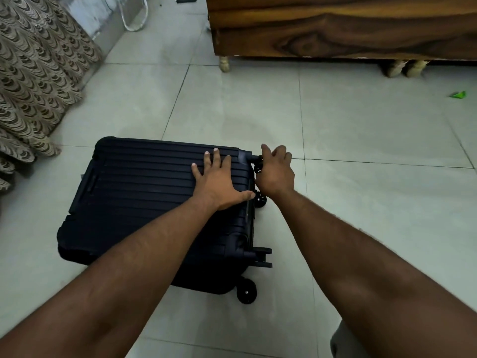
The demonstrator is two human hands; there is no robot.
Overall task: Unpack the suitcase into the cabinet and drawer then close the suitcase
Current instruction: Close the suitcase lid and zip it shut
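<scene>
Head view puts the left hand (pixel 219 182) at the centre of the frame, fingers spread flat and pressing on the ribbed lid of the dark suitcase (pixel 144 202). Just to its right, the right hand (pixel 275 174) reaches over the wheel end of the case, fingers loosely curled at the seam near the upper wheel (pixel 258 167); whether it pinches a zip pull I cannot tell, since the fingertips are hidden. The suitcase lies flat and shut on the tiled floor (pixel 361 202) in the lower-left middle of the frame, wheels pointing right. By my reading the step is working the zip along this edge (opening or closing, the picture alone does not say). To do it well, keep the flat palm steady so the shell does not slide on the tiles, and draw the pull along the seam, easing round the corners. A wooden cabinet (pixel 335 29) stands at the upper right; patterned fabric (pixel 33 86) hangs at the left.
</scene>
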